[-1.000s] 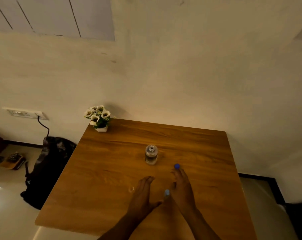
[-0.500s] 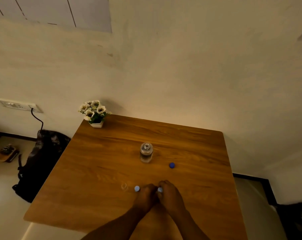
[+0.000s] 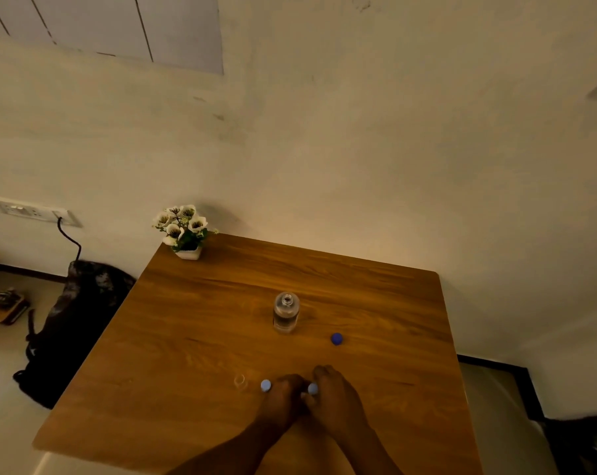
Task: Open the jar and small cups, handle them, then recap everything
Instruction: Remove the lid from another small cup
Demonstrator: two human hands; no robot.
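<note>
Both hands meet at desk near edge; left hand and right hand pinch a pale cap; grip partly hidden; open jar far; dark blue cap right; flower pot far-left corner.

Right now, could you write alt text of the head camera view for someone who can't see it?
Two hands, left hand and right hand, meet over a small light blue cap on a wooden table. Beyond stand an uncapped clear jar, a dark blue cap and a flower pot.

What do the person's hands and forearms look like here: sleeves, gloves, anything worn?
Both the left hand and right hand are bare, no gloves. Forearms are bare as far as the frame edge, no sleeves in view. No watch, ring or markings discernible in the dim light.
</note>
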